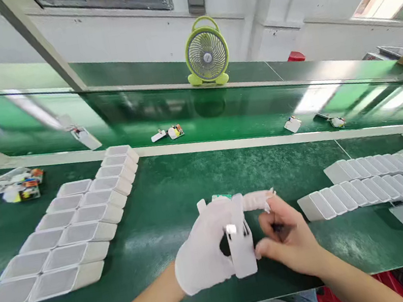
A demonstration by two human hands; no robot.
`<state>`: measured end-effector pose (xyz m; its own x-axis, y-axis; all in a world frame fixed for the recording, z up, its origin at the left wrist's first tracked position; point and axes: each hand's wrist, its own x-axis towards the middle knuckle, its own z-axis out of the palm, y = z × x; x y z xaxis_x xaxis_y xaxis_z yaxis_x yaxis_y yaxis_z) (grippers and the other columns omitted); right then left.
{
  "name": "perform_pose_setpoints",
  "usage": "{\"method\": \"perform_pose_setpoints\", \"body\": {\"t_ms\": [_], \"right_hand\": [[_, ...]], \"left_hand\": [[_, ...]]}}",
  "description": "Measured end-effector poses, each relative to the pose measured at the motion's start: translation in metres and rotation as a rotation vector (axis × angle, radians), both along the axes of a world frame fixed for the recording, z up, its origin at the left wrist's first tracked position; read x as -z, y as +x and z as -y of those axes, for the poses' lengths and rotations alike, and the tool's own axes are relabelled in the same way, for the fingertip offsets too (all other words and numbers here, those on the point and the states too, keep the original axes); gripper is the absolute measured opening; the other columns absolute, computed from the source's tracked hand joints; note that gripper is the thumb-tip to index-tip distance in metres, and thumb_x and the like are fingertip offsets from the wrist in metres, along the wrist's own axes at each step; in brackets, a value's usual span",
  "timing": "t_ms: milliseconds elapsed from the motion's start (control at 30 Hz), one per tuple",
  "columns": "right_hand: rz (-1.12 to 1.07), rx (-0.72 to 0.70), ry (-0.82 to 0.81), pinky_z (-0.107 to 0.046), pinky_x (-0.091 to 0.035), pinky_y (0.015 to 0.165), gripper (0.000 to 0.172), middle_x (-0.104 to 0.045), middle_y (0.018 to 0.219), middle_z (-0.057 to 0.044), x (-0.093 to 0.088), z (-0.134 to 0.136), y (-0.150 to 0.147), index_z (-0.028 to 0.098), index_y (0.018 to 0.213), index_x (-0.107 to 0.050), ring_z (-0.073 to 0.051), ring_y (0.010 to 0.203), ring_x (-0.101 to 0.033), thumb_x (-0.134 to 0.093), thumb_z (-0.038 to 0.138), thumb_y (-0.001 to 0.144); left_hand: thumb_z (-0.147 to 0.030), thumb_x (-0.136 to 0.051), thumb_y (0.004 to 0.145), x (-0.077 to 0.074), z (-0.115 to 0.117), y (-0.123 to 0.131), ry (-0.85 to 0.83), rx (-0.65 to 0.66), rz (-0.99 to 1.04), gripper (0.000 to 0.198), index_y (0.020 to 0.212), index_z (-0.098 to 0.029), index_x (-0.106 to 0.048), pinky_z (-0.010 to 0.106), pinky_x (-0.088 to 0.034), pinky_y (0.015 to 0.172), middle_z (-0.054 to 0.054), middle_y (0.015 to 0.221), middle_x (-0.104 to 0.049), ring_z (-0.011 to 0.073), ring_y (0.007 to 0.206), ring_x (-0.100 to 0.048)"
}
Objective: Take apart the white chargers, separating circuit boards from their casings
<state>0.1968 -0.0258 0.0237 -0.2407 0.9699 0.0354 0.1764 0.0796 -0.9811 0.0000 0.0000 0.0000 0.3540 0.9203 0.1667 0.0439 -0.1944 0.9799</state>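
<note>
My left hand (pixel 206 248), in a white glove, is wrapped around a small white plastic casing (pixel 243 254) just above the green bench, near its front edge. The casing has an opening at its upper end. My bare right hand (pixel 291 239) is beside it with fingers curled. Its thumb tip meets or nearly meets the casing's right side, and its index finger is by the gloved fingertip. Something dark shows within the curled right fingers, too small to make out. A bit of green circuit board (pixel 221 197) shows behind the glove.
White open boxlike casings (pixel 72 234) stand in rows on the left. More white casings (pixel 366 193) lie nested in rows on the right. Wired electronic parts (pixel 22 185) lie at far left; others (pixel 175 131) rest on the conveyor (pixel 251 122). A green fan (pixel 206 52) stands beyond.
</note>
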Motion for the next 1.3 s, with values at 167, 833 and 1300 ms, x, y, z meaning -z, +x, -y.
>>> {"method": "perform_pose_setpoints", "body": {"t_ms": [167,833,1300], "right_hand": [[-0.269,0.218,-0.076,-0.035,-0.052,0.062,0.058,-0.065,0.072,-0.006,-0.011,-0.030,0.016,0.022,0.070,-0.069,-0.021,0.070,-0.061,-0.053,0.073,0.092],[0.414,0.076,0.969,-0.027,-0.064,0.074,0.042,-0.077,0.094,-0.001,-0.034,0.003,-0.028,0.022,0.113,-0.070,-0.017,0.082,-0.072,-0.067,-0.008,0.083],[0.607,-0.002,1.022,-0.030,-0.058,0.068,0.035,-0.066,0.081,-0.004,-0.047,0.007,-0.041,0.015,0.108,-0.065,-0.018,0.080,-0.064,-0.062,-0.010,0.083]], "left_hand": [[-0.036,-0.090,0.056,-0.007,-0.004,-0.005,-0.224,-0.117,-0.005,0.051,0.091,-0.022,-0.057,0.029,-0.046,0.064,0.001,0.089,-0.063,0.0165,0.072,-0.056],[-0.047,-0.086,0.063,-0.015,-0.007,-0.003,-0.533,-0.268,0.042,0.042,0.082,-0.019,-0.061,0.027,-0.048,0.058,0.003,0.078,-0.069,0.0149,0.064,-0.060],[-0.037,-0.083,0.063,-0.007,-0.011,0.000,-0.409,-0.362,-0.128,0.030,0.081,-0.021,-0.066,0.032,-0.054,0.074,0.004,0.086,-0.075,0.0215,0.080,-0.069]]}}
